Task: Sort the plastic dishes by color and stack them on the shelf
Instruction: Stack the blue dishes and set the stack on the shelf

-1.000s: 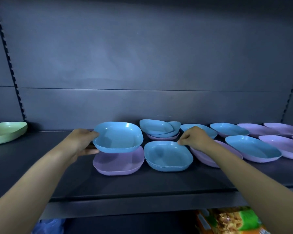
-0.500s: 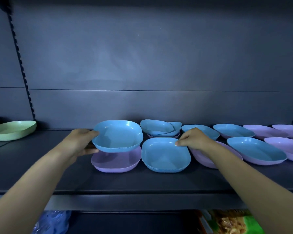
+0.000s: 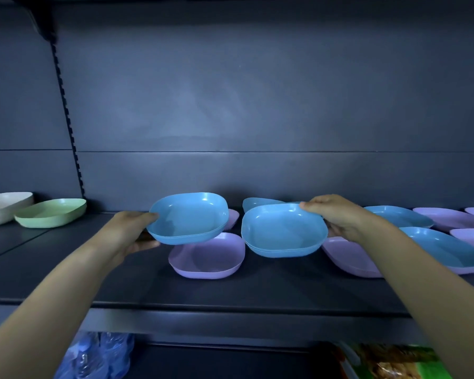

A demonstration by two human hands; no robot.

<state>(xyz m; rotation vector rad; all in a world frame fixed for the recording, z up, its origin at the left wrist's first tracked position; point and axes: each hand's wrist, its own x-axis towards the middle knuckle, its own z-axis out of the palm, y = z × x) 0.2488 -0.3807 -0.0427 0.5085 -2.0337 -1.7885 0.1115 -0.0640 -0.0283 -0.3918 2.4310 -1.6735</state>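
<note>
Two are sitting off on their own at the far left of the shelf (image 3: 230, 294): a white dish (image 3: 6, 207) and a green dish (image 3: 51, 213) just beside it. Next along, the left hand (image 3: 126, 233) is gripping a small stack of blue dishes (image 3: 189, 217) by its left edge, thumb on the rim and fingers (image 3: 148, 244) curling underneath. It's holding the stack over a purple dish (image 3: 207, 255) that's lying on the shelf. Just beside that, the right hand (image 3: 337, 214) is gripping a second blue stack (image 3: 283, 231) at its back right corner, thumb on top and fingers wrapping under. Honestly can't tell if that one's touching the shelf. More purple dishes (image 3: 443, 217) and loose blue dishes (image 3: 443, 247) are lying spread out past the right arm. Down below, a blue plastic bag (image 3: 93, 356) and a snack packet (image 3: 389, 362) are peeking out.
</note>
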